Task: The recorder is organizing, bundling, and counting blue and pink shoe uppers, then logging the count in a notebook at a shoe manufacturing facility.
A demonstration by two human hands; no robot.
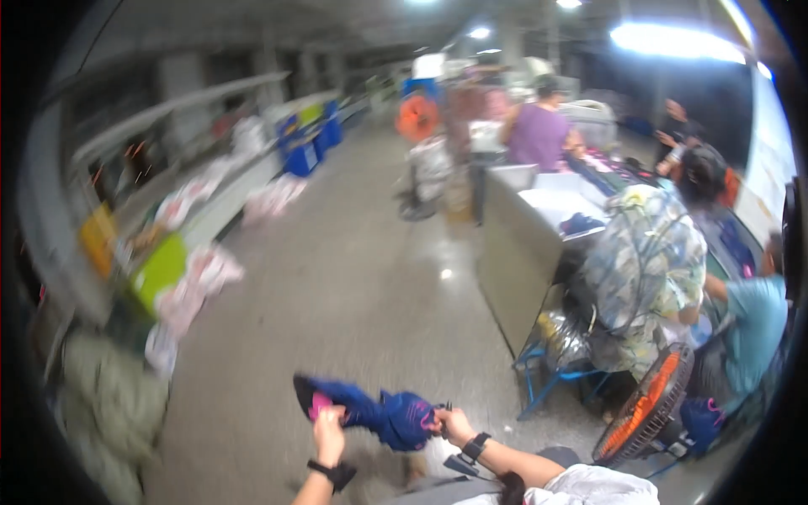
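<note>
A wide grey speckled floor [353, 278] runs down the middle of a long workroom. Along the left stands a shelf rack [168, 219] piled with coloured bundles. A grey metal table [518, 252] stands on the right, an orange fan [644, 408] near it. Bright ceiling strip lights [673, 40] glare overhead.

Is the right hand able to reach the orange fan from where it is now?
Probably not without stepping closer: the right hand grips the blue and pink garment, and the orange fan stands apart, off to the right.
</note>
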